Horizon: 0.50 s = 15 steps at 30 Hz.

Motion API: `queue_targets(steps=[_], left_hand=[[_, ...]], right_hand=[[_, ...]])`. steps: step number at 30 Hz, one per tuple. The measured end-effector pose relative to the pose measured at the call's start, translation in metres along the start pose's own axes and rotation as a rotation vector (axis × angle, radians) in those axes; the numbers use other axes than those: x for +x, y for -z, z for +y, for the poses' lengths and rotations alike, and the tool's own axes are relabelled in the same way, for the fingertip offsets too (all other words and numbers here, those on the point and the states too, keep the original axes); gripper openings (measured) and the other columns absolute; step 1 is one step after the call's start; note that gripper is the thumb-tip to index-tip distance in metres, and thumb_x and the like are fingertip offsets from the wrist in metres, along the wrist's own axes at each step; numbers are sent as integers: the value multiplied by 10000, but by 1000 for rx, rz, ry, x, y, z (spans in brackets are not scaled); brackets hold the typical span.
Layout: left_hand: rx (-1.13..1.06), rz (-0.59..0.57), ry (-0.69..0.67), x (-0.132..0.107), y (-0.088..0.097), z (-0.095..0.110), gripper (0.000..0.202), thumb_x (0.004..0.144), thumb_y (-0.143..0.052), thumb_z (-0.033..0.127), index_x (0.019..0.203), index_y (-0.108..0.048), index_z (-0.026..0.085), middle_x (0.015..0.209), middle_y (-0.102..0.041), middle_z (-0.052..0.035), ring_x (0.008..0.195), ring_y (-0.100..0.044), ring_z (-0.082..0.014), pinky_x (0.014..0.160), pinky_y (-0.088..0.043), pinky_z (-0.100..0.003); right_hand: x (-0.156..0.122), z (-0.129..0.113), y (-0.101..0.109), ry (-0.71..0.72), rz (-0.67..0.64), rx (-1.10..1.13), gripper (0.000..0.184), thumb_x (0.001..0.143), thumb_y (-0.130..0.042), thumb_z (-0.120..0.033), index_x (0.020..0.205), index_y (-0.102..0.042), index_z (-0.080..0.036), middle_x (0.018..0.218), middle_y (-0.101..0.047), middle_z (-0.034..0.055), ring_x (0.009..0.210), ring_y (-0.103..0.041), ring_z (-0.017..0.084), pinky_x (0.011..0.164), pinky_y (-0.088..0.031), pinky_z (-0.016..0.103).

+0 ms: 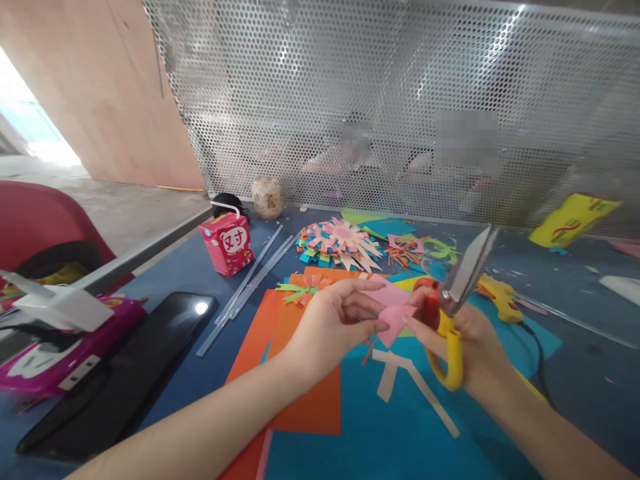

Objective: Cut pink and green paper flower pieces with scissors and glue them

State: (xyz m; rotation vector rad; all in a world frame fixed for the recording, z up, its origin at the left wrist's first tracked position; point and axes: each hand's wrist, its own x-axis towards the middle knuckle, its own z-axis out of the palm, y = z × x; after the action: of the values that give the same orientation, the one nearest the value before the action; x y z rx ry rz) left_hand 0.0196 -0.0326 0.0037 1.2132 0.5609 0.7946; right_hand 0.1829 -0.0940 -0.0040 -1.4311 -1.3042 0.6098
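My left hand (325,317) pinches a small folded-looking piece of pink paper (395,323) between thumb and fingers. At the paper's right edge is the thumb of my right hand (477,337). Scissors (454,299) with red and yellow handles hang on the fingers of that hand, their blades pointing up and away. Beneath both hands lie orange paper sheets (310,400) and a blue paper sheet (350,457). Pale paper strips (433,398) rest on the blue sheet. An orange paper flower (305,285) with a green strip lies just beyond my left hand.
Layered paper flowers (345,233) and paper scraps (403,257) lie farther back, before a perforated metal screen (300,87). A yellow glue gun (503,300) is at right. Leftward are clear glue sticks (263,275), a red drink carton (227,247), a phone (130,367) and a purple power strip (55,360).
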Motion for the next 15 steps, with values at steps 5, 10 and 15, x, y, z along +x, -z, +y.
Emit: queue_targets(steps=[5,10,15], left_hand=[[97,16,-29,-1,0,0,392,645,-727,131,1012,-588,136,727,-638,8,671,-628,-106,627,-502,-235],[220,-36,-32,-3,-3,-6,437,622,-749,197,1021,-584,127,703,-622,-4,619,-599,-118,582,-490,-256],[315,-20,-13,-2,-3,-8,370,656,-691,212,1000,-580,134,643,-596,14,526,-567,-112,523,-461,-259]], right_hand=[[0,6,1,34,-5,40,151,662,-662,-232,753,-544,-252,707,-598,-31,590,-580,130,548,-499,240],[-3,3,-2,75,16,9,141,663,-663,-268,732,-540,-255,656,-591,-37,545,-568,141,497,-493,255],[-5,8,-4,134,-3,-27,115,702,-656,-270,752,-553,-255,667,-609,-29,537,-580,138,478,-495,246]])
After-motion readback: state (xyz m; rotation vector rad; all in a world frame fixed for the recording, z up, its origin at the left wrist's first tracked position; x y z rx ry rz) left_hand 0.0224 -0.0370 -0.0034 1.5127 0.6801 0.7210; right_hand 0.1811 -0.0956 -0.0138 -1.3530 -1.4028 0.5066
